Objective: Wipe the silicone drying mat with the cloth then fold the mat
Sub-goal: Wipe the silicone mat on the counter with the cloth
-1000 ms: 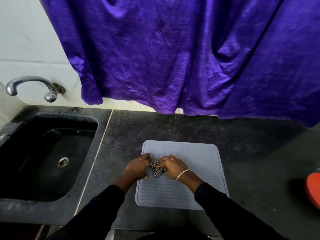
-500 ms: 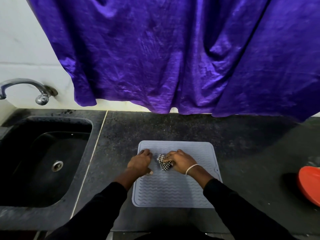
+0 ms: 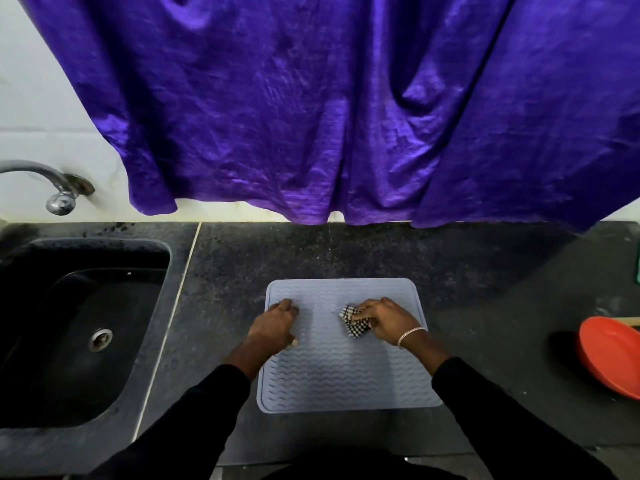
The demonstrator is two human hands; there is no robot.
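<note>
The grey silicone drying mat (image 3: 346, 379) lies flat on the black stone counter (image 3: 346, 254), towards its near edge. The right hand (image 3: 388, 320) pinches a bunched checked cloth (image 3: 355, 325) against the mat's far right part. The left hand (image 3: 275, 323) rests bent-fingered on the mat's left edge (whether it grips anything, I cannot tell). A black sink (image 3: 145, 341) and tap (image 3: 59, 192) sit left, a red bowl (image 3: 613, 355) well right, and a purple curtain (image 3: 346, 116) hangs behind.
</note>
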